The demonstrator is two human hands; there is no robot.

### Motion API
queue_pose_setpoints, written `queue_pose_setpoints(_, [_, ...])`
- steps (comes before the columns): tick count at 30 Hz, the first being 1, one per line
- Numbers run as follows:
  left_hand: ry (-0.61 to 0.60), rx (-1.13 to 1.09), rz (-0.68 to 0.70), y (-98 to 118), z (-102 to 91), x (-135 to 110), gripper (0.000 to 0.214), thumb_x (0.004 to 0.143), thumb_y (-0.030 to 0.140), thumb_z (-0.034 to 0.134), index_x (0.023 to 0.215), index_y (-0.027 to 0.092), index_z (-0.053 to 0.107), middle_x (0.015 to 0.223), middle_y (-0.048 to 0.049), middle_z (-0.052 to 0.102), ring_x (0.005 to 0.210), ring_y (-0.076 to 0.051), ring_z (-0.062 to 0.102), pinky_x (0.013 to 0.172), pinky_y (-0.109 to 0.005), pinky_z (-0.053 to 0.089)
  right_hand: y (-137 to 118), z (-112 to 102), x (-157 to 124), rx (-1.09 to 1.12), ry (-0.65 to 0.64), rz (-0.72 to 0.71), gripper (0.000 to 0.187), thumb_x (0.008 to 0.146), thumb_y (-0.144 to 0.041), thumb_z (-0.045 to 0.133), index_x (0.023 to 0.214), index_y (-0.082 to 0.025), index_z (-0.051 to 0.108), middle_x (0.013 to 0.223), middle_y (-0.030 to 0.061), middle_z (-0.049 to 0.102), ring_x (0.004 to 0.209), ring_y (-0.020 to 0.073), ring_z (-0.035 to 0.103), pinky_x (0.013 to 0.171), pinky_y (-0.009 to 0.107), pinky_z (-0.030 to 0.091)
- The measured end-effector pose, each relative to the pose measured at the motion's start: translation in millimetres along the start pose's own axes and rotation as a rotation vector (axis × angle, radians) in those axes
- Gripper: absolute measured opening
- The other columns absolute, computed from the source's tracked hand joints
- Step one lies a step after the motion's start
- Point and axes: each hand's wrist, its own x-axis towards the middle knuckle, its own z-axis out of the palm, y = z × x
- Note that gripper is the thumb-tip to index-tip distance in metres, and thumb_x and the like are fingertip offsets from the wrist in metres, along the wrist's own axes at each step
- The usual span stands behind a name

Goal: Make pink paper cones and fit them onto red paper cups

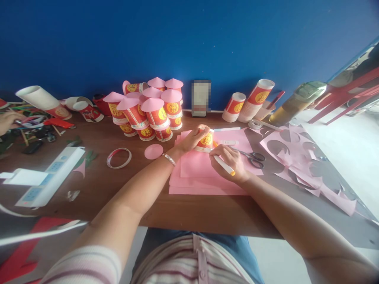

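My left hand is closed around a red paper cup with a round yellow emblem, holding it against a stack of pink paper sheets. In my right hand is a white marker with an orange end pointing toward me. The fingers of this hand are close to the lower right of the cup; whether the marker's tip touches it is hidden. Just beyond the right hand lie black-handled scissors and a white marker-like pen, both on the pink paper.
Several red cups with pink cone tops stand at the back left. A phone leans on the blue wall. Stacked cups, a bottle, pink scraps, a tape roll, a power strip and another person's hand surround the workspace.
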Motion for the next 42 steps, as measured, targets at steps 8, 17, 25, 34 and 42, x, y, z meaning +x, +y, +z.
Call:
queue_pose_setpoints(8, [-0.048,0.088,0.031,4,2.8,-1,0.047,0.104,0.062,0.044,0.11,0.02,0.062,0.11,-0.0099,0.069,0.11,-0.024,0.066,0.096,-0.037,0.056,1,0,1,-0.015,0.023,-0.005,0.019,0.093,-0.005,0.057,0.093,-0.024,0.055,0.075,-0.0011,0.065,0.061,0.0132,0.061,0.056,0.025,0.046])
queue_pose_setpoints(17, [-0.066,0.128,0.08,3,2.5,-1,0.045,0.104,0.061,0.041,0.11,0.02,0.058,0.112,-0.0097,0.066,0.108,-0.023,0.064,0.098,-0.038,0.054,1,-2,2,-0.006,0.011,0.011,0.018,0.094,-0.006,0.057,0.093,-0.024,0.056,0.075,-0.0012,0.065,0.062,0.0132,0.061,0.057,0.025,0.047])
queue_pose_setpoints(25, [-0.056,0.181,0.153,-10,0.6,3,0.04,0.105,0.059,0.043,0.111,0.022,0.058,0.112,-0.007,0.066,0.103,-0.021,0.063,0.099,-0.039,0.053,1,-2,1,0.005,0.017,0.014,0.018,0.094,-0.006,0.058,0.093,-0.023,0.056,0.077,-0.0003,0.066,0.063,0.0134,0.062,0.058,0.025,0.048])
queue_pose_setpoints(34, [-0.067,0.261,0.272,-32,-3.6,12,0.044,0.105,0.062,0.04,0.12,0.025,0.062,0.12,-0.0099,0.061,0.112,-0.025,0.065,0.101,-0.045,0.054,2,-2,0,0.018,-0.011,0.049,0.019,0.094,-0.005,0.055,0.094,-0.024,0.058,0.079,0.0004,0.068,0.065,0.0145,0.063,0.059,0.027,0.048])
queue_pose_setpoints(42, [-0.064,0.313,0.236,-20,-0.3,7,0.042,0.108,0.058,0.036,0.115,0.024,0.06,0.119,-0.0099,0.064,0.112,-0.024,0.065,0.101,-0.042,0.055,2,-2,1,0.01,-0.041,0.062,0.019,0.095,-0.005,0.055,0.095,-0.024,0.057,0.08,0.0007,0.068,0.067,0.0155,0.065,0.06,0.028,0.048])
